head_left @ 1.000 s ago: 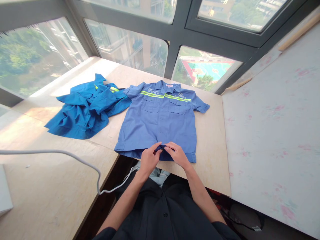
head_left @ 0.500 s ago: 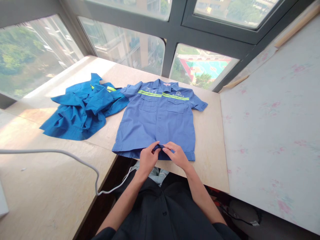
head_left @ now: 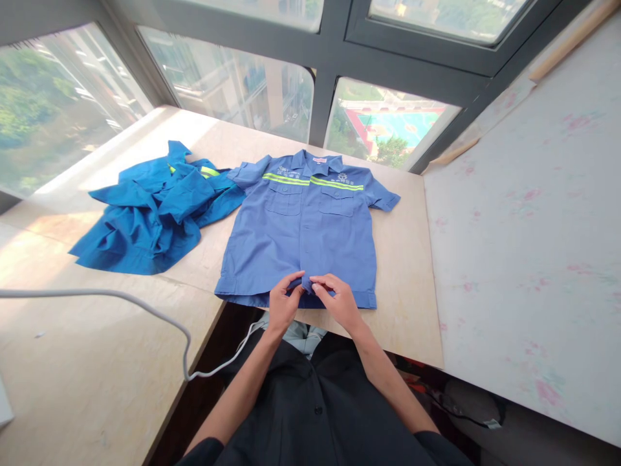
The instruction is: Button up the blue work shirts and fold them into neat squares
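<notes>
A blue short-sleeved work shirt [head_left: 334,239] lies front up, collar toward the window, with a yellow-green reflective stripe across the chest and two flap pockets. At the middle of its bottom hem, my left hand [head_left: 285,303] pinches the front edge between thumb and fingers. My right hand [head_left: 338,301] grips the same edge just to the right, fingertips close to the left ones. Between them a small bit of the placket is lifted and bent up. Whether a button is in the fingers is hidden.
A crumpled, brighter blue garment [head_left: 155,220] lies left of the shirt on the wooden tabletop [head_left: 407,291]. A grey cable [head_left: 145,307] crosses the left side and drops over the edge. Windows stand behind; a flower-patterned white panel [head_left: 524,259] is on the right.
My fingers have turned the hem edge upward, so more of the placket shows between them. The whole view has shifted slightly; the garments have stayed in place.
</notes>
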A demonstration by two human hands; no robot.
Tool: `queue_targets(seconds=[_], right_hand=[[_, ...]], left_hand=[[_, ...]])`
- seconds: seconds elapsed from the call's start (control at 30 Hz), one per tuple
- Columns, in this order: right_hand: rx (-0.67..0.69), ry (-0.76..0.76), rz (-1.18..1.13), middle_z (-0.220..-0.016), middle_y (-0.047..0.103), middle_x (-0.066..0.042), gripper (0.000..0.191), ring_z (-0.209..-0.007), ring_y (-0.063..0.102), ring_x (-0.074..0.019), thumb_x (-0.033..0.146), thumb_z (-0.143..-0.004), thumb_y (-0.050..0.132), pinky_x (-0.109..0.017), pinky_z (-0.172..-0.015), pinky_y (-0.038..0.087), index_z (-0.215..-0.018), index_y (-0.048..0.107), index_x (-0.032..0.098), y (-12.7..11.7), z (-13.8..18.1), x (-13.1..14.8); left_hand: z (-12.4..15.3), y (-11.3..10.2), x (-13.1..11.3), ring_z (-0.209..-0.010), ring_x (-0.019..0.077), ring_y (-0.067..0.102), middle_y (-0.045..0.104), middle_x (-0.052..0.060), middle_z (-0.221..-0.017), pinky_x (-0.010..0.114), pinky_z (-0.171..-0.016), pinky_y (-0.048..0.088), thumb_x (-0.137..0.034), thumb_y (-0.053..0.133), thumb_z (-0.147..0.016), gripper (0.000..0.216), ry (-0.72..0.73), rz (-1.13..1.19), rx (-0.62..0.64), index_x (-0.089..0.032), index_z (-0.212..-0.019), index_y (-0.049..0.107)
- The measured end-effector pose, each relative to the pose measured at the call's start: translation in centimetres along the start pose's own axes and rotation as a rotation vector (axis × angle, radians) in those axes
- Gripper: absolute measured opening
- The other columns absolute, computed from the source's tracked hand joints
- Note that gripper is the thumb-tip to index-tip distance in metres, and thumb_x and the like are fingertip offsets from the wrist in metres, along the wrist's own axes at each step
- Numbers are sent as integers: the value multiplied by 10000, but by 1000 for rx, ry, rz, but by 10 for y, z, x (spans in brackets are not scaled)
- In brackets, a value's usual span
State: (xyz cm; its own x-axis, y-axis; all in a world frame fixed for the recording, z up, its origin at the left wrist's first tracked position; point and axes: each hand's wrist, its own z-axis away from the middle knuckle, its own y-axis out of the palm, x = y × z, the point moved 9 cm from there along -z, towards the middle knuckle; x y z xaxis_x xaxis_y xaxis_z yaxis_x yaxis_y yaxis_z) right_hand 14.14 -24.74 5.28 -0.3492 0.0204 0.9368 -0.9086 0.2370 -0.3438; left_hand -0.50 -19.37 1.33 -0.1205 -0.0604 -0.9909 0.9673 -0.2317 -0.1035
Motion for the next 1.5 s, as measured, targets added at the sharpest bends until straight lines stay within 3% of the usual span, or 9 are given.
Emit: queue_targets(seconds=[0.2, 0.37, 0.53, 0.67, 0.83, 1.17, 1.5], right_hand=[[-50, 1, -21, -900, 656, -35, 118, -762, 622, -150, 242, -871, 619, -273, -706, 528, -941, 711, 217, 0, -2, 1], [-31, -28, 96, -909, 623, -35, 120, -760, 617, -151, 190, -860, 600, -288, -732, 541, -952, 673, 214, 4, -4, 2], [-40, -49, 180, -910, 625, -42, 128, -740, 616, -158, 162, -865, 578, -309, -731, 546, -951, 658, 212, 5, -5, 2], [-37, -52, 178, -920, 626, -44, 142, -753, 621, -161, 154, -867, 570, -310, -737, 552, -959, 661, 213, 7, -4, 2], [-19, -49, 120, -932, 636, -42, 167, -757, 625, -151, 163, -874, 569, -297, -753, 547, -989, 680, 212, 7, -3, 1], [-4, -52, 73, -901, 665, -48, 144, -799, 621, -169, 243, -919, 553, -308, -755, 524, -930, 694, 218, -3, -5, 6], [79, -134, 251, -888, 661, -49, 141, -845, 616, -193, 225, -929, 531, -320, -787, 489, -917, 672, 222, 5, -10, 15]], left_hand=[[-2, 0, 3, -940, 207, 690, 745, 71, -1034, 326, -871, 535, -284, 697, -779, 282, -9, 69, -22, -187, -1040, 743], [-1, 3, 7, -963, 217, 684, 738, 86, -1059, 329, -882, 533, -343, 715, -779, 335, -64, 114, -8, -174, -1067, 732], [1, 5, 6, -857, 182, 683, 732, 90, -1072, 308, -809, 550, -468, 611, -859, 398, -120, 156, 10, -168, -1095, 725], [3, 7, 8, -890, 198, 695, 738, 86, -1034, 311, -838, 551, -410, 758, -748, 454, -154, 142, 9, -167, -1128, 701], [4, 7, 15, -895, 197, 704, 737, 86, -1025, 311, -846, 553, -359, 756, -748, 432, -178, 180, -24, -164, -1129, 693], [3, 6, 7, -892, 188, 695, 737, 71, -1025, 315, -842, 546, -281, 681, -788, 322, -73, 52, -21, -178, -1092, 706], [3, 2, -11, -998, 199, 682, 741, 50, -1064, 355, -935, 524, -200, 591, -833, 256, 85, -108, -17, -215, -1054, 720]])
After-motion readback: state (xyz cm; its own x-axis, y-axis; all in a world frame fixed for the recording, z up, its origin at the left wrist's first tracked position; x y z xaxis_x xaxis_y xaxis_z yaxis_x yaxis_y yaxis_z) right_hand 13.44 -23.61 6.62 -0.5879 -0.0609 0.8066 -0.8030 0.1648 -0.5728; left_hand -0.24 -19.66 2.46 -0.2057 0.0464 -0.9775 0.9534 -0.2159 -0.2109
